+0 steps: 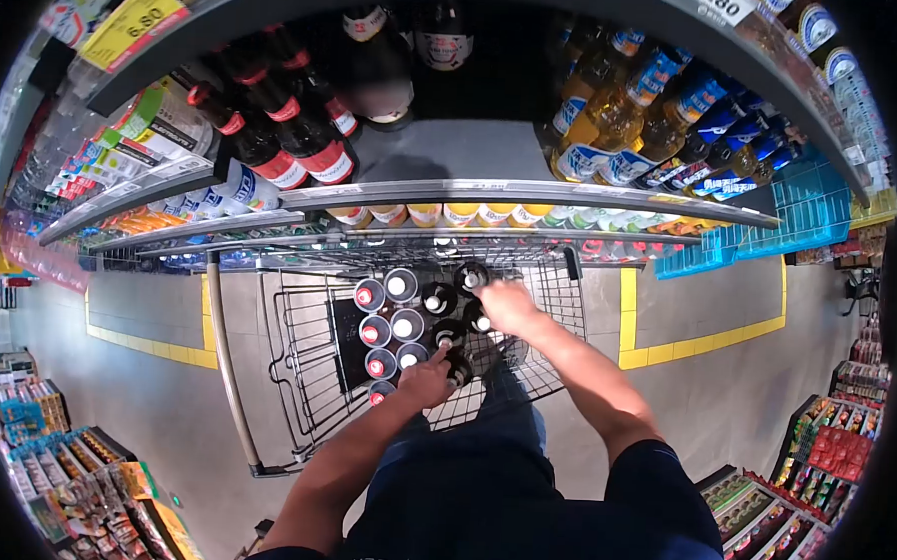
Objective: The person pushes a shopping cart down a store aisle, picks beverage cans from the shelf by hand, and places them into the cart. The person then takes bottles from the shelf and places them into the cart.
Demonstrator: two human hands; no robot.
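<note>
A wire shopping cart (303, 414) stands in front of me with several upright bottles in it. Red-capped bottles (375, 332) and white-capped bottles (406, 325) are grouped on its left side; dark bottles (436, 299) stand to their right. My right hand (507, 307) is closed at the tops of the dark bottles by the cart's far right, its fingers around the neck of a dark bottle (472, 277). Lower down, my left hand (427, 381) has its fingers bent at the top of another dark bottle (448, 334). Its palm side is hidden.
Beyond the cart, a shelf (444, 145) holds red-labelled bottles (305, 139) at left and blue-labelled bottles (605, 137) at right. Blue baskets (761, 224) hang at its right. Yellow floor lines (706, 346) flank the cart. Display racks (78, 504) stand behind me.
</note>
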